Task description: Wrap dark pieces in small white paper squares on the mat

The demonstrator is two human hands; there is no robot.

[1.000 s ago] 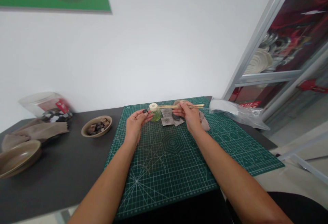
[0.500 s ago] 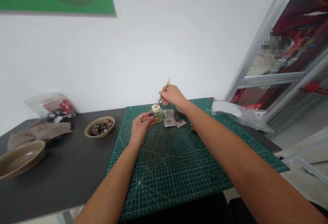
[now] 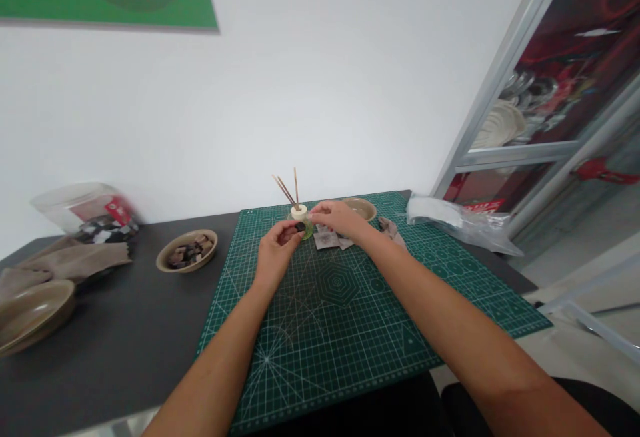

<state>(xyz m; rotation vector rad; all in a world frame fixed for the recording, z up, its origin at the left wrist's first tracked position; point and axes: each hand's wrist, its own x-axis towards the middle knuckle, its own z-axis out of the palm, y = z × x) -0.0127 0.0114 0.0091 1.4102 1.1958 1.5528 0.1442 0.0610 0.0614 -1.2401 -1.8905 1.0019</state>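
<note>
My left hand (image 3: pixel 279 245) pinches a small dark block (image 3: pixel 301 226) between thumb and fingertips, just in front of a glass jar (image 3: pixel 307 231) with greenish contents. The jar has a white top (image 3: pixel 299 211), and several thin sticks (image 3: pixel 286 190) stand in it, leaning different ways. Close by on the right, my right hand (image 3: pixel 336 217) reaches in with its fingers loosely bent and slightly apart; I see nothing in them. Below it, grey smudged paper pieces (image 3: pixel 326 239) lie on the green cutting mat (image 3: pixel 345 330), partly covered by the hand.
Left of the mat stands a bowl (image 3: pixel 161 260) of small brown and dark blocks. Further left are a larger bowl (image 3: pixel 60 297), a brown cloth (image 3: pixel 85 261) and a clear container (image 3: pixel 70 203). Behind my right hand are another bowl (image 3: pixel 367 210), a crumpled cloth (image 3: pixel 393 230) and plastic bag (image 3: pixel 480 230).
My right hand has let go of the sticks, which now stand in the jar, and has come down toward my left hand. My left hand still holds the dark block.
</note>
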